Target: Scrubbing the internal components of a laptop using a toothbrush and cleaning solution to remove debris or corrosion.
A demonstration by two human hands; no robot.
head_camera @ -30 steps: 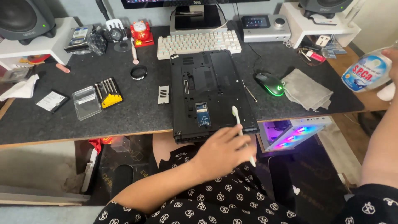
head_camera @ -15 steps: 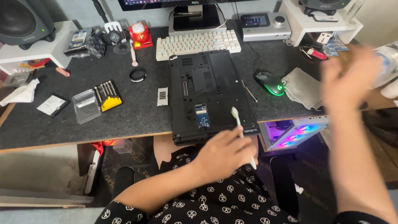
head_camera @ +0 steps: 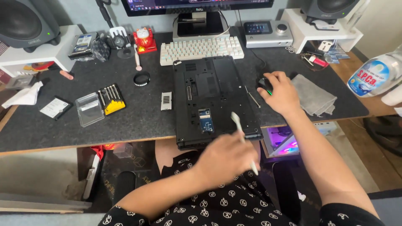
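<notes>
While the left hand point(head_camera: 226, 159) keeps its fingers pinched round a white brush point(head_camera: 244, 142) just over the laptop's point(head_camera: 213, 96) front edge, the mouse point(head_camera: 264, 85) on the worktop point(head_camera: 138, 121) is covered by the right hand point(head_camera: 281, 93), fingers loosely spread.

Right hand point(head_camera: 281, 93) came off the spray bottle point(head_camera: 374, 76) at the right edge of the frame, swung left and dropped onto the mouse point(head_camera: 264, 85) just right of the upturned laptop point(head_camera: 214, 98). Bottle I saw left lying at the far right. Left hand point(head_camera: 226, 157) blurred, shifted a little at lower centre, white brush point(head_camera: 243, 141) tipped slightly.
</notes>
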